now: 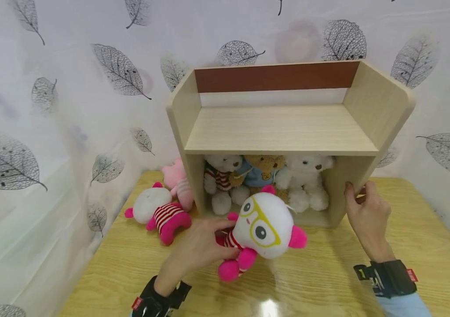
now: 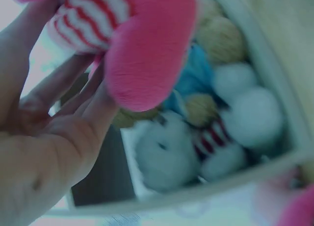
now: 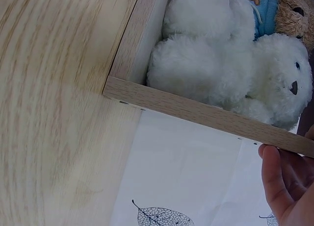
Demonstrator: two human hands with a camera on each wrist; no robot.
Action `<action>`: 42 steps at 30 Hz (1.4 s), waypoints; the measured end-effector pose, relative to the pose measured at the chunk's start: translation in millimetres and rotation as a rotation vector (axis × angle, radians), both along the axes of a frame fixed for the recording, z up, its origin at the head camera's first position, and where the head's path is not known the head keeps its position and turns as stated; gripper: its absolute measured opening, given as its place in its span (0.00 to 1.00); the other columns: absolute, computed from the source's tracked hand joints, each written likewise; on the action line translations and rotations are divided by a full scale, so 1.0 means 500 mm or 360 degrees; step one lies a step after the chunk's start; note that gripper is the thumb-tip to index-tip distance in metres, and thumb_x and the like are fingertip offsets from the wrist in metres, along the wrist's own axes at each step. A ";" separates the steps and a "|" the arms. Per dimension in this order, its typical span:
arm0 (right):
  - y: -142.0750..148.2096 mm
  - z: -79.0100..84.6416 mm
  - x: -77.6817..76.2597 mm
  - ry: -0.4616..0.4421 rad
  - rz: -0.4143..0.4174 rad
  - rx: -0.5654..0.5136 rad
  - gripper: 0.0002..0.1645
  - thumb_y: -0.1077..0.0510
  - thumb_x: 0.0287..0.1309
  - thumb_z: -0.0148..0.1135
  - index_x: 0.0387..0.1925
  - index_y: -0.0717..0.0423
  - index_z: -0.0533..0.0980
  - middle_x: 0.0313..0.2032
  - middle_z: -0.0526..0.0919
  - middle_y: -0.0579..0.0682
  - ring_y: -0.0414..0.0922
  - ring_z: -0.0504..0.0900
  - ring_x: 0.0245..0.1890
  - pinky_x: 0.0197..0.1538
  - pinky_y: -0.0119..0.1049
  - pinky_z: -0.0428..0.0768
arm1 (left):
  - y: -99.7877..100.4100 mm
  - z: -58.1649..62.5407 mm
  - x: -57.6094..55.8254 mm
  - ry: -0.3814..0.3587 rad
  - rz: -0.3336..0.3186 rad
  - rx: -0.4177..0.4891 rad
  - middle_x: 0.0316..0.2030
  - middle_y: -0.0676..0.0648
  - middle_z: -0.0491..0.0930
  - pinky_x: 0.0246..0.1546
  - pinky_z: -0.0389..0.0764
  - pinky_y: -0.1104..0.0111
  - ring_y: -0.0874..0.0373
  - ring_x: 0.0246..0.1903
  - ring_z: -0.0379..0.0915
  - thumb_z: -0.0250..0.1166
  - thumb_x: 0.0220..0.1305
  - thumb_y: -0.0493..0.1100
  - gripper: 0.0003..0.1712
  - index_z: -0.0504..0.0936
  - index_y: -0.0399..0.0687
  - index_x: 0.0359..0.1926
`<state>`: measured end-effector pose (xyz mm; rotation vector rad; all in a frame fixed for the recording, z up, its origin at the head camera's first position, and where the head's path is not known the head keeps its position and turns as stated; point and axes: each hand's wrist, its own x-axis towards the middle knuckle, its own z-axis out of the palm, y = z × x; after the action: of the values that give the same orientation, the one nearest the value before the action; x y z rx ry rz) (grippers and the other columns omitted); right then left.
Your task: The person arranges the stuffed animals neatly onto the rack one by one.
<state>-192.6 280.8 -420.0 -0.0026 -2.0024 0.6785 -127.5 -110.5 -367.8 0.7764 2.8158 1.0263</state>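
My left hand point(image 1: 201, 246) grips a plush panda point(image 1: 264, 224) by its striped body, in front of the shelf. The panda has a white head, yellow glasses and pink ears and limbs, and it tilts sideways. In the left wrist view its pink leg point(image 2: 152, 49) hangs beyond my fingers. My right hand point(image 1: 369, 215) holds the right side panel of the small wooden shelf point(image 1: 280, 127), thumb and fingers at its edge. Inside the lower compartment sit a grey bear point(image 1: 221, 176) in a striped top, a brown bear point(image 1: 262, 169) in blue and a white bear point(image 1: 305, 180).
Left of the shelf, another striped plush panda point(image 1: 149, 204) lies on the wooden table point(image 1: 102, 281). A pink plush toy point(image 1: 177, 180) leans behind it, partly hidden by the shelf. A leaf-patterned white curtain point(image 1: 70, 110) hangs behind the table.
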 end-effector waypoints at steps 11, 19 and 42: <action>0.004 -0.002 0.001 -0.0037 -0.0008 -0.0008 0.14 0.58 0.52 0.63 0.31 0.68 0.74 0.22 0.82 0.63 0.07 0.57 0.27 0.23 0.19 0.62 | 0.096 0.124 0.008 -0.0035 -0.0216 0.0861 0.48 0.55 0.80 0.44 0.81 0.72 0.66 0.44 0.81 0.73 0.50 0.45 0.30 0.77 0.56 0.57; 0.004 -0.001 0.002 -0.0007 -0.0008 -0.0001 0.15 0.56 0.53 0.61 0.30 0.68 0.74 0.21 0.82 0.62 0.10 0.59 0.24 0.21 0.19 0.62 | 0.156 0.206 -0.034 0.0051 -0.0209 0.1042 0.49 0.54 0.80 0.43 0.82 0.72 0.66 0.45 0.81 0.71 0.54 0.47 0.28 0.76 0.56 0.58; 0.003 -0.003 -0.002 -0.0005 0.0002 -0.0004 0.15 0.56 0.54 0.61 0.32 0.68 0.75 0.22 0.83 0.63 0.22 0.69 0.17 0.22 0.16 0.62 | 0.296 0.342 -0.236 0.0105 0.0432 0.0902 0.49 0.60 0.82 0.42 0.75 0.84 0.74 0.44 0.79 0.64 0.58 0.57 0.29 0.73 0.63 0.62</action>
<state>-193.8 282.5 -421.5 -0.0037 -2.0050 0.6821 -245.7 37.3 -196.8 0.4570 2.7502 1.9214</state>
